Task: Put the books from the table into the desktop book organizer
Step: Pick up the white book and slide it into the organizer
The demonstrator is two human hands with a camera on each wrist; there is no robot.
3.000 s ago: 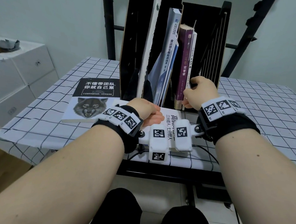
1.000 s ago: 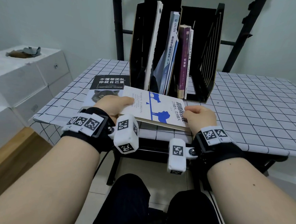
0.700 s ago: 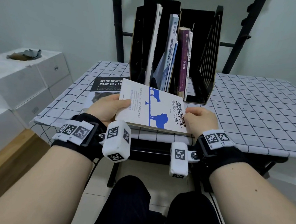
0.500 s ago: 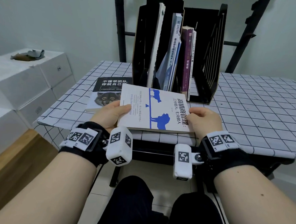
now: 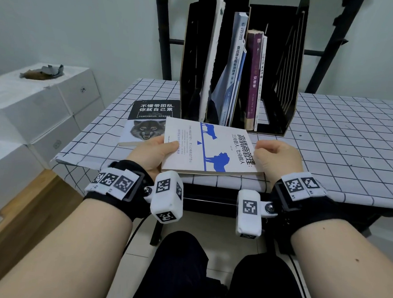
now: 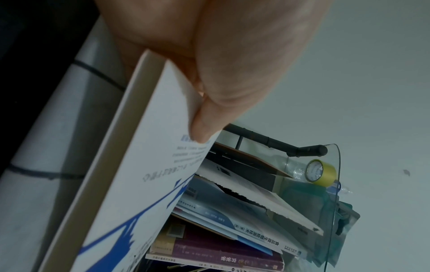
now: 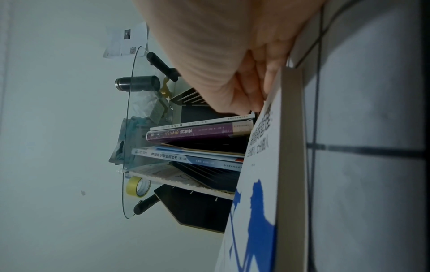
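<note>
The bench (image 5: 343,144) wears a white cloth with a black grid. On it stands the black book organizer (image 5: 284,89) toward the back, and the wolf-cover book (image 5: 146,122) lies flat just left of it.

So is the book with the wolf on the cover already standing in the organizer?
No, the wolf book lies flat on the checked table, to the left of the black organizer.

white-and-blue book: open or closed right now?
Closed. The white-and-blue book shows its full front cover, pages together at the near edge; left hand and right hand grip its sides.
</note>
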